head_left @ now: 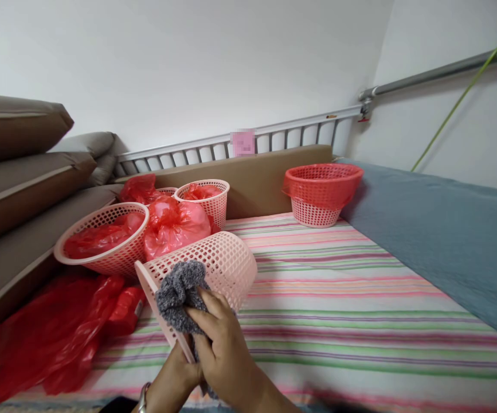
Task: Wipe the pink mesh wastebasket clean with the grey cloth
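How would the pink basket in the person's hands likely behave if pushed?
The pink basket is probably light for its size, its thin wall being full of holes. It seems fairly stiff, looking round even under the grey cloth. Pushed on its side, it might roll, being round and tapered.

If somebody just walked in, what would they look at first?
Probably the pale pink, hole-dotted plastic basket tipped on its side in front, with the right hand pressing a fuzzy grey cloth against it and the left hand at its rim. Next might come the crumpled, see-through red plastic at lower left, beside bright pink-and-green stripes on the white sheet.
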The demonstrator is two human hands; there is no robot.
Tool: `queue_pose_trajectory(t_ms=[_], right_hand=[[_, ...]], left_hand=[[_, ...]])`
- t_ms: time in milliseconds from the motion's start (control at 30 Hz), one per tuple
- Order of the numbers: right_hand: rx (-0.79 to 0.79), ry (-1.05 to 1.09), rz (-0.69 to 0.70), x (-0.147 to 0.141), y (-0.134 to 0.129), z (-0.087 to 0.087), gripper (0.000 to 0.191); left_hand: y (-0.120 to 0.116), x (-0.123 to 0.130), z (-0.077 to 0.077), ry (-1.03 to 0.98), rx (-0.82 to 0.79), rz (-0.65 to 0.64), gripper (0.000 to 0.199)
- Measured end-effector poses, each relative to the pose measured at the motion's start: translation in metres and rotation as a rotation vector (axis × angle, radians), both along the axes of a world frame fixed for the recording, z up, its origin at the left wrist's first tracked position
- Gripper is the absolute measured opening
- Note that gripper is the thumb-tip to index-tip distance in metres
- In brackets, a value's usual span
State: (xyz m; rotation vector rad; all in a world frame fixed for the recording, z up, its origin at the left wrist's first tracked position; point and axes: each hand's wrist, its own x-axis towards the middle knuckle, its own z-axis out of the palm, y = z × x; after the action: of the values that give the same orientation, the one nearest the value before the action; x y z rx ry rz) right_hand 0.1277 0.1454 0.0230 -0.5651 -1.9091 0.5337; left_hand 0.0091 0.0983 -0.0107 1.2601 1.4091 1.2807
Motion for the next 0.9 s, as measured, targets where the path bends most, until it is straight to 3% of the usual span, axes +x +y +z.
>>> queue_pose_trajectory(t_ms=[133,267,433,533,733,900], right_hand=[[0.022,-0.023,-0.054,-0.004,0.011,-0.010,0.056],[0.023,-0.017,-0.188,0.001,0.042,-0.025,0.055],[-0.072,0.033,-0.485,0.028,0.104,-0.059,0.047],[-0.177,0.045,-0.592,0.045,0.127,-0.076,0.045],[-0.265,0.092,-0.616,0.053,0.132,-0.083,0.045],[-0.483,0.238,-0.519,0.056,0.137,-0.085,0.043]], left_hand=[[-0.002,0.004,0.005,-0.065,-0.054,-0.046,0.049],[-0.007,0.004,-0.002,-0.213,-0.049,-0.176,0.067],[-0.016,0.003,-0.019,-0.046,-0.087,-0.281,0.061],[-0.020,0.001,-0.029,0.080,-0.098,-0.316,0.060],[-0.022,0.000,-0.039,0.213,-0.139,-0.310,0.061],[-0.026,-0.001,-0.060,0.162,-0.096,-0.296,0.055]])
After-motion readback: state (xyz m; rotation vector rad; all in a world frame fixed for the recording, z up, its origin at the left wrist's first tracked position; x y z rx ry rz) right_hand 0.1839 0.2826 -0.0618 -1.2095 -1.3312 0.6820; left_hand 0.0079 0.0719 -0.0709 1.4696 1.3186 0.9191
